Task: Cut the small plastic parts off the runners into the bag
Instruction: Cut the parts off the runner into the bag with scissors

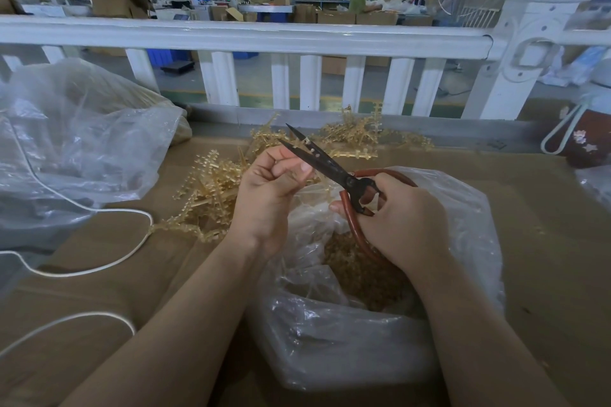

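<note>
1. So, mid-job here: the right hand (pixel 396 218) is wrapped round the red loop handles of the scissors (pixel 334 168), blades a little apart, tips pointing up and away.
2. Left hand (pixel 267 188) has its fingers curled in, pinching a runner (pixel 305 141) up against the blades. It's mostly hidden by the fingers, so I can't tell how many parts are left on it.
3. Right under both hands sits the open bag (pixel 347 340), with a decent heap of cut parts (pixel 367 277) already in it. I'd say a good chunk is done.
4. Still plenty to go though: a pile of runners (pixel 211 188) just left of the hands, and another bunch (pixel 360 135) behind the scissors by the rail.
5. Surface is brown cardboard (pixel 99 307), with a white cord (pixel 99 268) looping over it and a big crumpled plastic sheet (pixel 76 149) on the left.
6. Behind the white railing (pixel 264 35) it's a factory floor with boxes, screens and a few people working.
</note>
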{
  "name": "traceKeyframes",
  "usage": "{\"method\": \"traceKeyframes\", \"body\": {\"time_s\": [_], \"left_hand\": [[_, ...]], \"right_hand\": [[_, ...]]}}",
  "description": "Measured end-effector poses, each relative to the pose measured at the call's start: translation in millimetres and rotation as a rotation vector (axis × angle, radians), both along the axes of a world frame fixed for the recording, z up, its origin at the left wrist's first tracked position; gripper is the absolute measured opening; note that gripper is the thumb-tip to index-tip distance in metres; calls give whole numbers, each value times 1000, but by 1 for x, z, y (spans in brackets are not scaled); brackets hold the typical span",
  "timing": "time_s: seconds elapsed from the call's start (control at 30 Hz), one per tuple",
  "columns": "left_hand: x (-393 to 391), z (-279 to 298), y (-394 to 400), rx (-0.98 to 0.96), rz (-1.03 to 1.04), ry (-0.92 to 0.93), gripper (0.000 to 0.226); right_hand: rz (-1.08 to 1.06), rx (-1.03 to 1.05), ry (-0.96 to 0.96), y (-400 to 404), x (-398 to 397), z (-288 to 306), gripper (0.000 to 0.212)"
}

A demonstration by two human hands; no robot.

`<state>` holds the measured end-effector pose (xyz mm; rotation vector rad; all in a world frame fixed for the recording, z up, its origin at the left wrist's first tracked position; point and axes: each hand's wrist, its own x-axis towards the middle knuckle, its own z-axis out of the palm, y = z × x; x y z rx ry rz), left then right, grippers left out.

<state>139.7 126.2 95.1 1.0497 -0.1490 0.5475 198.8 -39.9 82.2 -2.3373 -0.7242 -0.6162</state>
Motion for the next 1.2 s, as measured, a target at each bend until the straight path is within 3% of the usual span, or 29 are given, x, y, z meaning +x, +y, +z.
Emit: {"method": "traceKeyframes", "body": {"time_s": [0.33,0.47,0.8,1.2], "left_hand": [[-1,1,2,59,6,102,6],[-1,1,1,94,15,151,23],[0,0,4,15,-96,178,7],[0,0,3,40,-85,164,8]], "right_hand": [[24,1,-1,-2,0,1,61],[26,-20,25,-1,2,0,53],[77,29,59,-2,5,-4,55],[80,31,48,-4,6,-3,51]]}}
